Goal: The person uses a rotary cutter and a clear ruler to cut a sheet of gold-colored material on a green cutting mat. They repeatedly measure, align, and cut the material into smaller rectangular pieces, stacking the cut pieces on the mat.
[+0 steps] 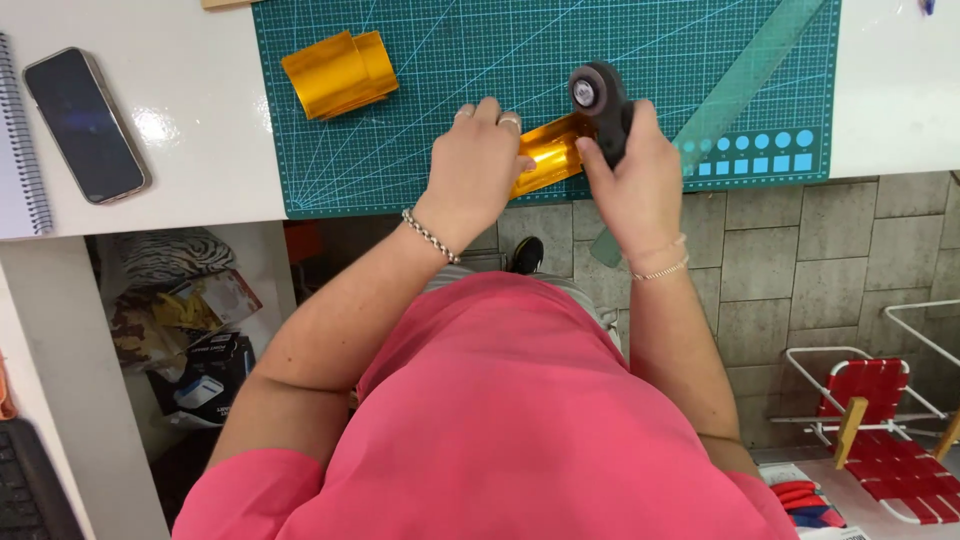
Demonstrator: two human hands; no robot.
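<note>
A curled sheet of shiny gold foil [340, 72] lies far left on the green gridded cutting mat [450, 60]. The left hand [473, 165] presses flat on a gold foil strip [552, 152] at the mat's near edge. Just right, the right hand [632, 165] grips a dark rotary cutter [598, 100] against the strip.

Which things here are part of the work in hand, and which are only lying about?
In use:
left hand pressing the gold strip
right hand holding the rotary cutter
cutting mat
clear ruler

Lying about:
gold roll
phone
notebook
keyboard
red chair
</note>
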